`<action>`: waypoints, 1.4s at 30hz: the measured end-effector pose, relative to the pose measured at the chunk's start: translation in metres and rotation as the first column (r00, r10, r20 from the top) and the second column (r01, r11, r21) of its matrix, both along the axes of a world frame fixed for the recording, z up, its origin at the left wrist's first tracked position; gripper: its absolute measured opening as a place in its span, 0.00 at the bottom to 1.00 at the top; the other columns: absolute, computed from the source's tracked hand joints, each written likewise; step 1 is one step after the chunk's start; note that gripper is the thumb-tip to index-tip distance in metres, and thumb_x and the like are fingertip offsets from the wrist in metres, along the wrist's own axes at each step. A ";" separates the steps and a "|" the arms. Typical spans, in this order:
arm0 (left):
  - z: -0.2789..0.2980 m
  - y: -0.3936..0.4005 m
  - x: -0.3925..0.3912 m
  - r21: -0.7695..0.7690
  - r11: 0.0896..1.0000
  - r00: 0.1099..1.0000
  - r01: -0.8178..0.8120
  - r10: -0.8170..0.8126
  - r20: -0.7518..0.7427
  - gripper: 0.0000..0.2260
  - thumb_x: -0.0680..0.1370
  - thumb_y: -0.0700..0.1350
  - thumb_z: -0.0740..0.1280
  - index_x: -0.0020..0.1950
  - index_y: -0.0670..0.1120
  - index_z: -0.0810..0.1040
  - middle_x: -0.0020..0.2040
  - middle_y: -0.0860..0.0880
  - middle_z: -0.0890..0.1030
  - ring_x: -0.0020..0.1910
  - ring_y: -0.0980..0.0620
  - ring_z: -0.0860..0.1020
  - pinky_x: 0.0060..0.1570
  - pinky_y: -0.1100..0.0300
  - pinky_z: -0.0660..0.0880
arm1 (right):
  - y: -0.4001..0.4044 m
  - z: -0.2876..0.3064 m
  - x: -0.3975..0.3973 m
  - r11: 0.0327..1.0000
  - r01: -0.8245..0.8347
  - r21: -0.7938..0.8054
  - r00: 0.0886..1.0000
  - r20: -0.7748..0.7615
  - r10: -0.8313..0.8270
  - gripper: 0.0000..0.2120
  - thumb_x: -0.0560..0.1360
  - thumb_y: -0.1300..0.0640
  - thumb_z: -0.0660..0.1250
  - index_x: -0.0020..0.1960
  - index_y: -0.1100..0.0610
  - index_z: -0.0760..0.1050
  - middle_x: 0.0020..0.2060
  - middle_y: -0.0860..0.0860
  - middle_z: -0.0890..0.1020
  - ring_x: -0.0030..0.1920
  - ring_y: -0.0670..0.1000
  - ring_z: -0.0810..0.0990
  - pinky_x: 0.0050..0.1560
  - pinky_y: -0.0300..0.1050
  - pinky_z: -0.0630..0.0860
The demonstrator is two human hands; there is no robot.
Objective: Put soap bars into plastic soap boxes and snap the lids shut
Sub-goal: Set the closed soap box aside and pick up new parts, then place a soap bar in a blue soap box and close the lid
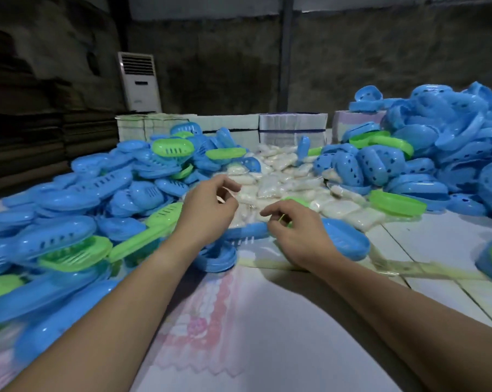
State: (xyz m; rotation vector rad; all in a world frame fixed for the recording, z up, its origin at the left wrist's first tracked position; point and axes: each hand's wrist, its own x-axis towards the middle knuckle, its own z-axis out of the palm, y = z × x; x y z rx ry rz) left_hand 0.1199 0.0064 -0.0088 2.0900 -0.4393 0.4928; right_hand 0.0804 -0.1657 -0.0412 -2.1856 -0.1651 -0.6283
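— Dim storeroom, counter (267,321) heaped with blue and green soap boxes (69,193). Hands?

— Both hover, fingers loosely curled, over the wrapped soap bars (281,182); left hand (208,205), right hand (298,230). Holding anything? Can't tell.

— Pinch one bar, seat it flat in the blue box (343,239).

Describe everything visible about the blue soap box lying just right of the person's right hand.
The blue soap box is an oval tray of smooth, glossy plastic, lying open side up on the pale table. Raised ribs show faintly on its inner floor. It looks empty, with no soap in it and no lid on it. Its left end is hidden behind the right hand, so contact cannot be told. Wrapped white soap bars lie just behind it.
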 end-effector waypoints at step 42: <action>0.058 0.006 0.014 -0.703 0.711 0.784 0.021 -0.449 -0.429 0.09 0.75 0.46 0.70 0.54 0.48 0.78 0.47 0.45 0.78 0.38 0.50 0.72 0.32 0.61 0.71 | -0.016 0.001 0.005 0.999 -0.021 -0.025 1.000 0.021 0.021 0.12 0.74 0.61 0.66 0.48 0.44 0.79 0.44 0.44 0.79 0.45 0.43 0.76 0.50 0.44 0.71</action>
